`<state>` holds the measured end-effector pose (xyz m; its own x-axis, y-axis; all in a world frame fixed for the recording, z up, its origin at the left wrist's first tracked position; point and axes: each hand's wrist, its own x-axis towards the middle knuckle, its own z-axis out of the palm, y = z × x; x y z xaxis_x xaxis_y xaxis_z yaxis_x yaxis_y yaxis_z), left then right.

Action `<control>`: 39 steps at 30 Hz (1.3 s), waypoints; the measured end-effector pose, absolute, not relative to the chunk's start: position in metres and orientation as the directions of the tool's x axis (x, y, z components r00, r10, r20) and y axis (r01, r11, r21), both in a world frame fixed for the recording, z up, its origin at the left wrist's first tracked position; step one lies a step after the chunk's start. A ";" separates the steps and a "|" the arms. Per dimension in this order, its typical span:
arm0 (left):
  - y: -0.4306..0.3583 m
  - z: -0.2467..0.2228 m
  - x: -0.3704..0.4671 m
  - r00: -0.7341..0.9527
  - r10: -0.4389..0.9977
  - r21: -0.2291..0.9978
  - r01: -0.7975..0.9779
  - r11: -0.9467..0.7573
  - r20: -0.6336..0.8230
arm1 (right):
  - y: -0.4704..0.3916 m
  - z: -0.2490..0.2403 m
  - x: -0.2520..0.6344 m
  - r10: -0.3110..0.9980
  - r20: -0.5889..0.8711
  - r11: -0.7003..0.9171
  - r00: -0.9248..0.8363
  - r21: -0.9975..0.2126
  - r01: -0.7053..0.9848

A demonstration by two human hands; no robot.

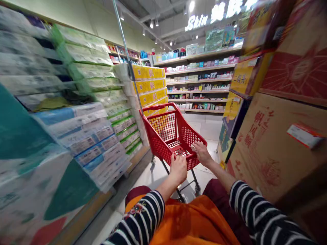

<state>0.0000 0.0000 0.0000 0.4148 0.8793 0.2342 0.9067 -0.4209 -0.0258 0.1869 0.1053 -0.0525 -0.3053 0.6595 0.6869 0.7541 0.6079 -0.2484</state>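
Observation:
A red plastic shopping cart (163, 143) with a grid-walled basket stands in front of me on dark metal legs with casters. The basket floor shows bare through the opening. My left hand (179, 169) is closed over the near rim of the basket, its fingers curled to the inside. At the near right corner, my right hand (203, 153) grips the same rim. Something small and pale shows at its fingertips, too blurred to tell apart from the fingers. Striped sleeves cover both forearms.
Stacked tissue packs (94, 146) line the left side, with yellow packs (150, 78) beyond. Large cardboard cartons (276, 143) rise close on the right. Shelves (199, 80) of small boxes and bottles close off the far end. A thin metal pole (125, 44) stands left of the cart.

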 end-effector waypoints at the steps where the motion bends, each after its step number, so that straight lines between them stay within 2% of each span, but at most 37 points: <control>1: 0.006 0.002 -0.005 0.428 0.872 -0.014 0.899 -0.437 0.240 | 0.108 -0.052 0.194 0.670 0.679 0.604 -0.301 -0.262 0.753; 5: 0.033 0.005 -0.025 0.441 0.856 0.006 0.888 -0.460 0.271 | 0.114 -0.046 0.212 0.720 0.647 0.560 -0.251 -0.329 0.761; 9: 0.051 0.001 -0.035 0.458 0.848 -0.025 0.883 -0.468 0.267 | 0.107 -0.040 0.201 0.755 0.629 0.503 -0.187 -0.371 0.781; 15: 0.049 0.009 -0.029 0.457 0.842 -0.066 0.886 -0.458 0.287 | 0.059 -0.046 0.138 0.735 0.633 0.547 -0.242 -0.344 0.763; 18: 0.047 0.014 -0.027 0.461 0.838 -0.089 0.886 -0.456 0.291 | 0.037 -0.046 0.117 0.740 0.635 0.517 -0.223 -0.323 0.793; 22: 0.045 0.018 -0.014 0.460 0.839 -0.106 0.887 -0.449 0.290 | 0.030 -0.037 0.122 0.795 0.577 0.421 -0.191 -0.296 0.857; 28: 0.047 0.022 -0.001 0.380 0.885 -0.056 0.924 -0.379 0.269 | 0.045 -0.033 0.150 0.839 0.516 0.354 -0.171 -0.280 0.892; 31: 0.053 0.020 -0.020 0.285 0.921 -0.046 0.958 -0.283 0.264 | 0.053 -0.038 0.160 0.830 0.540 0.335 -0.136 -0.288 0.897; 39: 0.053 0.013 -0.033 0.279 0.943 -0.083 0.960 -0.268 0.181 | 0.067 -0.055 0.172 0.720 0.692 0.335 -0.048 -0.286 0.898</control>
<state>-0.0329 0.0533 0.0127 0.2792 0.9430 0.1809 0.9598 -0.2682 -0.0832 0.1722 0.0670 -0.0551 -0.0482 0.7200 0.6923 0.8976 0.3353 -0.2863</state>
